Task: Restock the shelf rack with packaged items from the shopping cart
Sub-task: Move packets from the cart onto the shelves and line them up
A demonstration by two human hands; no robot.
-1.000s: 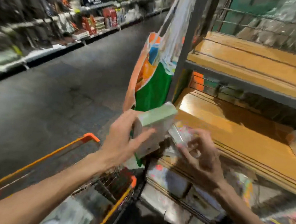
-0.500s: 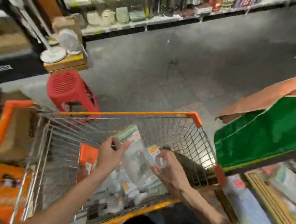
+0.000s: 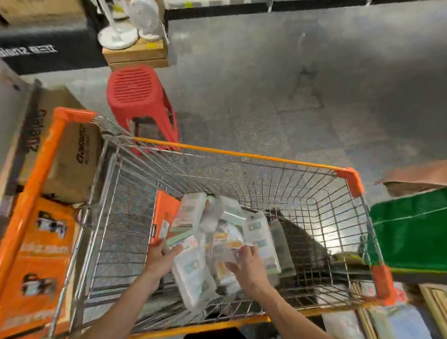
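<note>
The wire shopping cart [image 3: 234,154] with an orange rim stands right below me. A pile of packaged items [image 3: 228,230], white and pale green packets, lies at its bottom. My left hand [image 3: 162,257] reaches down into the pile and grips the top left corner of a large white packet [image 3: 193,275]. My right hand [image 3: 250,266] is beside it, fingers curled over a clear packet [image 3: 224,254]. Only a corner of the wooden shelf rack [image 3: 440,303] shows at the bottom right, with flat packets [image 3: 403,338] on it.
A green and orange bag [image 3: 418,236] hangs just right of the cart. A red plastic stool [image 3: 140,94] stands beyond the cart's far left corner. A cardboard box [image 3: 69,158] sits to the left. White fans [image 3: 140,18] stand on a wooden block. Grey floor stretches ahead.
My view swung from the shelf rack down to the cart. Both hands went from the rack, holding a box, down into the cart's pile of packets.
</note>
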